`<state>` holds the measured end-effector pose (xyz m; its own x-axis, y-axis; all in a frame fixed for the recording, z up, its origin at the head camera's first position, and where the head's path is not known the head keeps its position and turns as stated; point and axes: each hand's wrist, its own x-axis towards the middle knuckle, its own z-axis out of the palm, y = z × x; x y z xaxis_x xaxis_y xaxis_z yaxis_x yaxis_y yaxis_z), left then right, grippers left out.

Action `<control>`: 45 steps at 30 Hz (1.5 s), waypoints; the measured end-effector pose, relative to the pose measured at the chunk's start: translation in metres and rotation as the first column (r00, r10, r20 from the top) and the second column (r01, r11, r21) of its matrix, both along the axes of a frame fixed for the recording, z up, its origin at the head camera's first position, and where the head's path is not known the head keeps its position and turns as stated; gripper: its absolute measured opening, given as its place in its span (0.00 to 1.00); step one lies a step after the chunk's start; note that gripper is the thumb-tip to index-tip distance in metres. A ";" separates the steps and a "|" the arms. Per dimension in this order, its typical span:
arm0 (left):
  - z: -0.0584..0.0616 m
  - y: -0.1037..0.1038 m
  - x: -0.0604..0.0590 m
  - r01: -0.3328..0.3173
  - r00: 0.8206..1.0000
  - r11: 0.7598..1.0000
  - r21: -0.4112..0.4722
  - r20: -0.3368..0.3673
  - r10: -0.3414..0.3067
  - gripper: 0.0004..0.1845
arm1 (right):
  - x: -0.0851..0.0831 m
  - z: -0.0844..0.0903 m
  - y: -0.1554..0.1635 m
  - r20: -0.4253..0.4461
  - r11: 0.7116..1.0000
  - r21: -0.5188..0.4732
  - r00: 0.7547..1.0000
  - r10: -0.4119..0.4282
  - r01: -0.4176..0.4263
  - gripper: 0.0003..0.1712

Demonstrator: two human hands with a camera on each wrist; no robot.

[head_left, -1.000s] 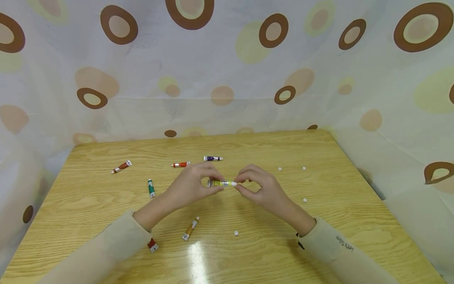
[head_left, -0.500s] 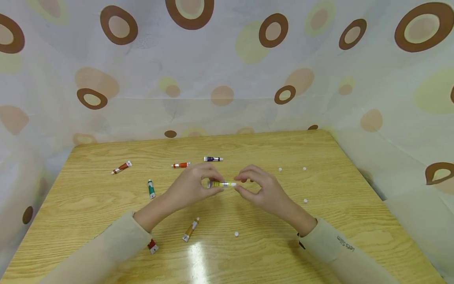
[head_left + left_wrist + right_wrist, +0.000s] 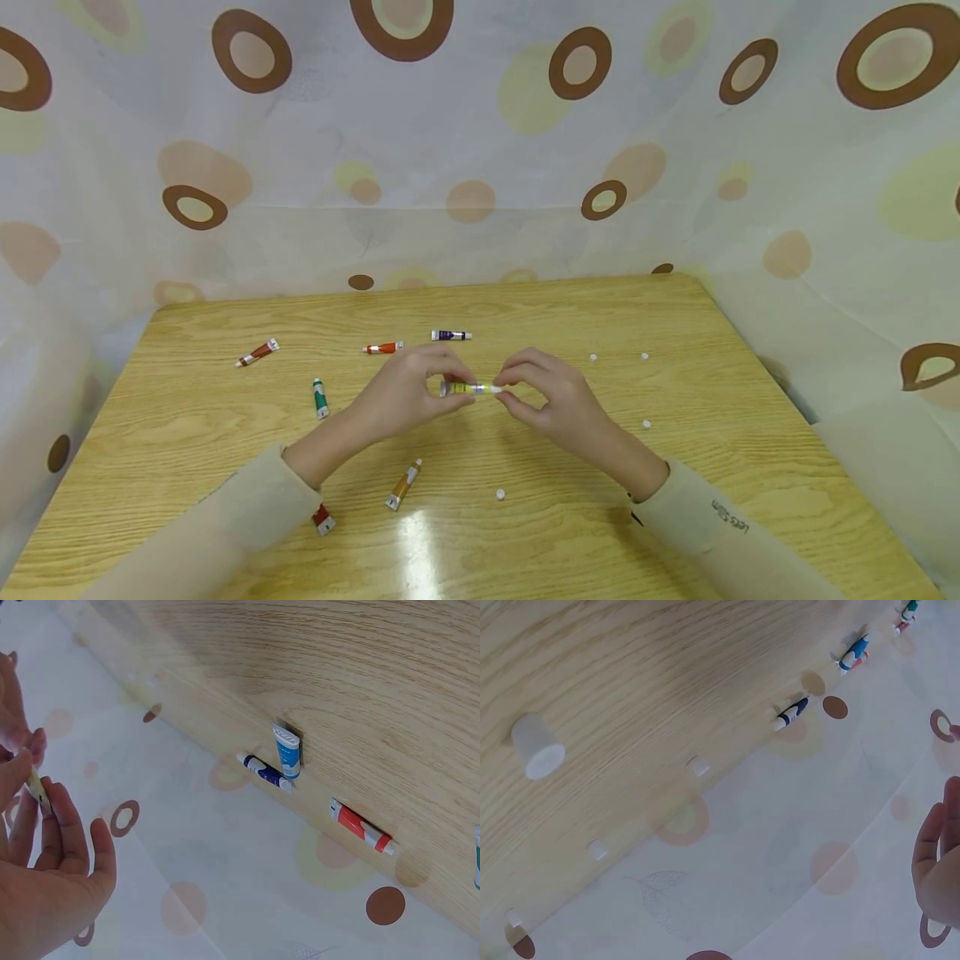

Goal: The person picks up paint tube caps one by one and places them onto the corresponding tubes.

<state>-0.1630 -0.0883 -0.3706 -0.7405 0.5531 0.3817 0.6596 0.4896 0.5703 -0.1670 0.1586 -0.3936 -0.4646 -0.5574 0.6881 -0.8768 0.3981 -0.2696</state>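
Note:
My left hand [image 3: 411, 385] pinches a yellow paint tube [image 3: 467, 388] between thumb and fingers, its crimped end to the left. At the tube's right end, my right hand [image 3: 550, 389] pinches the white cap [image 3: 496, 389] with thumb and fingertips. The tube is held up over the table, lying nearly level. In the left wrist view my left hand [image 3: 56, 855] shows at the left edge, with part of the tube [image 3: 36, 787] between the fingers. Only part of my right hand [image 3: 941, 862] appears in the right wrist view.
Paint tubes lie about the wooden table [image 3: 562, 533]: purple [image 3: 452, 335], orange-red [image 3: 382, 347], brown-red [image 3: 257, 352], green [image 3: 320, 398], ochre [image 3: 403, 484] and dark red [image 3: 323, 521], partly under the left sleeve. A blue tube [image 3: 287, 752] shows too. Several white caps [image 3: 500, 494] lie nearer and right.
Half a second ago the right fingers stood slightly parted at the white cap; now they pinch it again. The left hand and yellow tube have barely moved.

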 end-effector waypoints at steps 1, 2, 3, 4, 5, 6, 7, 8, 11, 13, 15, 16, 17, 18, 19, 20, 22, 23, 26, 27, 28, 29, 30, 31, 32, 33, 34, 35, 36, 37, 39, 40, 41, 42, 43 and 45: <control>0.000 0.000 0.000 0.002 1.000 1.000 0.001 -0.001 -0.002 0.07 | 0.000 0.000 0.000 0.000 1.000 -0.001 1.000 -0.002 0.002 0.13; 0.000 0.000 0.000 0.004 1.000 1.000 0.003 -0.002 -0.004 0.08 | 0.001 0.001 0.000 0.006 1.000 0.001 1.000 -0.004 0.004 0.12; 0.001 0.001 0.000 0.006 1.000 1.000 0.005 -0.004 -0.006 0.07 | 0.001 0.001 0.000 0.012 1.000 0.002 1.000 -0.006 0.006 0.12; 0.001 0.001 0.001 0.007 1.000 1.000 0.007 -0.007 -0.007 0.07 | 0.002 0.001 0.000 0.023 1.000 0.005 1.000 -0.010 0.010 0.11; 0.001 0.001 0.001 0.008 1.000 1.000 0.007 -0.010 -0.008 0.07 | 0.002 0.001 0.001 0.034 1.000 0.009 0.999 -0.013 0.013 0.10; 0.001 0.001 0.001 0.009 1.000 1.000 0.008 -0.012 -0.009 0.07 | 0.003 0.001 0.001 0.040 1.000 0.011 0.999 -0.013 0.013 0.09; 0.001 0.002 0.001 0.011 1.000 1.000 0.009 -0.015 -0.011 0.07 | 0.003 0.001 0.001 0.048 1.000 0.013 0.999 -0.014 0.013 0.09; 0.001 0.002 0.001 0.013 1.000 1.000 0.010 -0.017 -0.013 0.07 | 0.003 0.001 0.001 0.053 1.000 0.014 0.998 -0.014 0.013 0.08; 0.002 0.003 0.002 0.016 1.000 1.000 0.008 -0.026 -0.016 0.07 | 0.003 0.001 0.002 0.061 1.000 0.019 0.998 -0.016 0.015 0.08; 0.002 0.003 0.002 0.017 0.999 1.000 0.005 -0.032 -0.017 0.07 | 0.004 0.001 0.003 0.064 0.999 0.026 0.998 -0.026 0.024 0.08; 0.002 0.004 0.002 0.016 0.999 1.000 0.001 -0.037 -0.016 0.07 | 0.004 0.001 0.003 0.057 0.999 0.033 0.998 -0.037 0.035 0.10; 0.002 0.004 0.002 0.015 0.999 1.000 0.000 -0.038 -0.015 0.07 | 0.004 0.001 0.004 0.053 0.998 0.037 0.998 -0.042 0.040 0.11; 0.002 0.004 0.002 0.014 0.999 1.000 -0.002 -0.040 -0.014 0.07 | 0.004 0.001 0.004 0.045 0.998 0.041 0.998 -0.047 0.045 0.12; 0.002 0.003 0.002 0.012 0.999 1.000 -0.004 -0.040 -0.012 0.07 | 0.004 0.002 0.004 0.037 0.998 0.045 0.998 -0.051 0.049 0.14; 0.002 0.003 0.002 0.011 0.999 1.000 -0.005 -0.039 -0.011 0.08 | 0.004 0.002 0.004 0.024 0.998 0.047 0.998 -0.053 0.051 0.15; 0.002 0.003 0.002 0.010 0.999 1.000 -0.007 -0.038 -0.010 0.08 | 0.004 0.002 0.004 0.012 0.997 0.049 0.998 -0.054 0.053 0.16; 0.002 0.003 0.002 0.007 1.000 1.000 -0.007 -0.030 -0.008 0.08 | 0.003 0.002 0.004 -0.013 0.997 0.052 0.999 -0.052 0.053 0.16; 0.002 0.003 0.001 0.007 1.000 1.000 -0.007 -0.026 -0.007 0.08 | 0.003 0.002 0.004 -0.028 0.997 0.052 0.998 -0.050 0.051 0.16; 0.002 0.003 0.001 0.011 1.000 1.000 0.001 -0.010 -0.011 0.08 | 0.003 0.002 0.003 -0.059 0.998 0.049 0.997 -0.041 0.044 0.14; 0.002 0.003 0.001 0.014 1.000 1.000 0.006 -0.005 -0.014 0.08 | 0.003 0.003 0.003 -0.069 0.998 0.047 0.997 -0.036 0.039 0.14; 0.002 0.003 0.001 0.017 1.000 1.000 0.009 -0.002 -0.017 0.08 | 0.003 0.003 0.003 -0.073 0.998 0.046 0.997 -0.034 0.037 0.13; 0.002 0.003 0.001 0.021 1.000 1.000 0.012 0.000 -0.021 0.08 | 0.003 0.003 0.003 -0.076 0.998 0.045 0.997 -0.032 0.035 0.13; 0.002 0.003 0.001 0.023 1.000 1.000 0.015 0.001 -0.023 0.08 | 0.003 0.003 0.003 -0.076 0.998 0.045 0.997 -0.032 0.036 0.13; 0.002 0.004 0.001 0.027 1.000 0.999 0.017 0.002 -0.027 0.08 | 0.003 0.003 0.002 -0.074 0.998 0.047 0.997 -0.033 0.037 0.12; 0.003 0.004 0.001 0.029 1.000 0.999 0.017 0.001 -0.029 0.07 | 0.004 0.003 0.002 -0.073 0.998 0.050 0.997 -0.033 0.037 0.12; 0.003 0.004 0.001 0.031 1.000 0.999 0.019 0.001 -0.031 0.07 | 0.004 0.003 0.003 -0.070 0.998 0.054 0.997 -0.035 0.039 0.11; 0.003 0.004 0.001 0.032 0.999 0.999 0.018 -0.002 -0.032 0.07 | 0.004 0.004 0.003 -0.065 0.998 0.058 0.997 -0.036 0.040 0.10; 0.003 0.004 0.001 0.034 0.999 0.999 0.017 -0.004 -0.033 0.07 | 0.004 0.004 0.003 -0.064 0.997 0.060 0.997 -0.035 0.039 0.09; 0.003 0.004 0.001 0.034 0.999 0.999 0.016 -0.010 -0.033 0.07 | 0.004 0.004 0.003 -0.061 0.997 0.062 0.998 -0.034 0.038 0.08; 0.003 0.004 0.002 0.034 0.999 0.999 0.012 -0.019 -0.034 0.08 | 0.004 0.004 0.003 -0.057 0.997 0.063 0.998 -0.033 0.036 0.07; 0.002 0.004 0.002 0.035 0.998 0.999 0.001 -0.043 -0.035 0.08 | 0.004 0.004 0.003 -0.053 0.997 0.064 0.998 -0.032 0.035 0.06; 0.002 0.004 0.002 0.035 0.998 0.999 -0.005 -0.058 -0.035 0.08 | 0.004 0.003 0.002 -0.052 0.997 0.064 0.998 -0.030 0.034 0.06; 0.002 0.004 0.002 0.034 0.997 0.999 -0.012 -0.072 -0.035 0.08 | 0.004 0.003 0.002 -0.051 0.997 0.063 0.998 -0.030 0.033 0.07; 0.001 0.004 0.002 0.035 0.996 0.999 -0.016 -0.087 -0.036 0.08 | 0.004 0.003 0.002 -0.050 0.997 0.065 0.998 -0.030 0.033 0.07; 0.001 0.005 0.001 0.035 0.995 0.999 -0.020 -0.098 -0.037 0.08 | 0.004 0.003 0.002 -0.052 0.997 0.065 0.998 -0.029 0.033 0.07; 0.000 0.005 0.001 0.036 0.993 0.999 -0.021 -0.109 -0.038 0.08 | 0.004 0.002 0.002 -0.057 0.997 0.067 0.998 -0.034 0.038 0.08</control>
